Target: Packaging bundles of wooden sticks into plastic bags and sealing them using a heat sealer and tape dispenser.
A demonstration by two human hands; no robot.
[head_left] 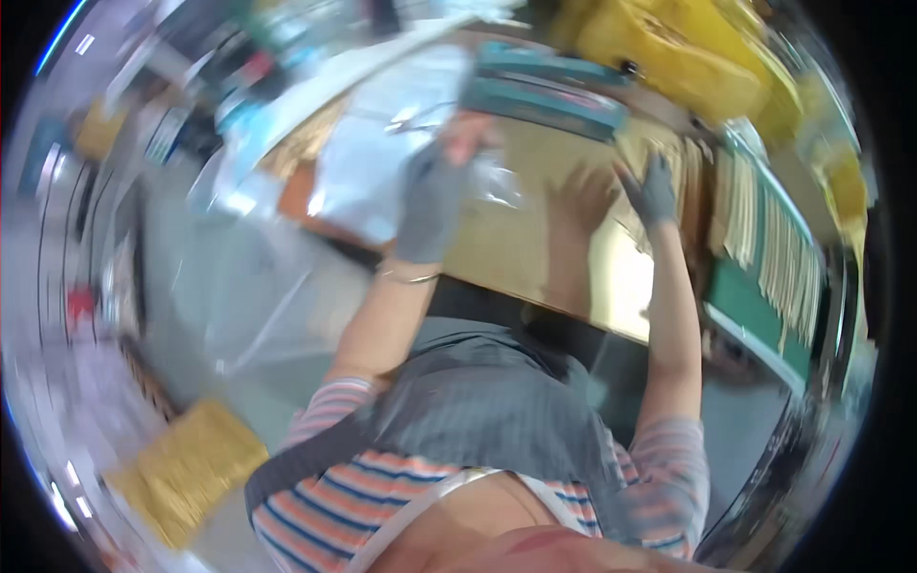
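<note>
My left hand (435, 196), in a grey glove with bare fingertips, is over the middle of the worktable. Its blurred fingers are curled together at a crumpled clear plastic bag (499, 183), which shows beside them. Left of that hand lies a spread of shiny, pale plastic bags (368, 143). My right hand (653, 194), gloved in grey too, has thumb and fingers apart. It hovers at or just touches a row of thin tan pieces (693, 177); contact cannot be made out. Its shadow falls on the tan tabletop (516, 244).
A teal long box (544, 100) stands at the table's back edge. Yellow plastic (678, 57) is bunched behind it. To the right, a green tray (750, 306) bears rows of thin pale strips. A golden-yellow packet (191, 468) lies at the lower left.
</note>
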